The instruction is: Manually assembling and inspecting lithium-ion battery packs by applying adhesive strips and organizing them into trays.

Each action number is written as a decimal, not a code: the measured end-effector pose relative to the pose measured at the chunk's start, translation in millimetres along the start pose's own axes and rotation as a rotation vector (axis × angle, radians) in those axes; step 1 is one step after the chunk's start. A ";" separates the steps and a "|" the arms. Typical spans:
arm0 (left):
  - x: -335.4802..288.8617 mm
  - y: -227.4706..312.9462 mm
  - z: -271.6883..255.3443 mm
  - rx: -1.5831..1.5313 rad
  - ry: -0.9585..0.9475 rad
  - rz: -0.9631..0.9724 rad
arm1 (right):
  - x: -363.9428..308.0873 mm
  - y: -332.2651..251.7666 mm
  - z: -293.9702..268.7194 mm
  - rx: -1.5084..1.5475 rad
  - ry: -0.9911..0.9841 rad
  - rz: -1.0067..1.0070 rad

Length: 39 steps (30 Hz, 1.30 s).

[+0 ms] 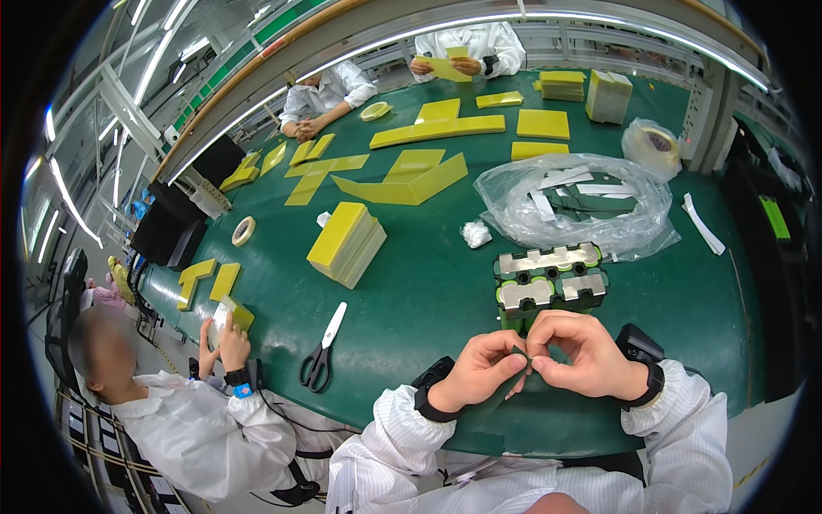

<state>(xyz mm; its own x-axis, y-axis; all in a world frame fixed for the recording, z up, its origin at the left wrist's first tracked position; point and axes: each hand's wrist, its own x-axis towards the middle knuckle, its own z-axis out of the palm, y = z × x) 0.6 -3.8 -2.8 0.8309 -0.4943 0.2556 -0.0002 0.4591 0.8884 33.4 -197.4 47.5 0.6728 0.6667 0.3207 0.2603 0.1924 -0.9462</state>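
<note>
My left hand and my right hand meet close to the table's near edge, thumbs and fingertips pinched together. Between them is a thin dark green strip, hard to tell from the tabletop; its lower part slants down below my left hand. Just beyond my fingers stands a battery pack, with green cells in black holders and silvery metal plates on top. Black-handled scissors lie left of my left hand, blades pointing away.
A clear plastic bag with white and dark strips lies beyond the pack, beside crumpled white wrap. A yellow block stack stands mid-table. Yellow sheets spread across the far side. A person handles yellow pieces at left; others sit opposite.
</note>
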 end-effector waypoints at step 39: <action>0.5 11.3 4.4 -0.071 0.037 0.064 | -3.9 -9.7 9.7 0.393 -0.005 0.115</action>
<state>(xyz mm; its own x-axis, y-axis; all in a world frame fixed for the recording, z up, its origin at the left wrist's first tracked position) -1.5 -2.1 9.1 0.8505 -0.4349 0.2958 -0.0159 0.5408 0.8410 21.6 -194.8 54.9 0.6786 0.7030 0.2127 -0.1011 0.3763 -0.9210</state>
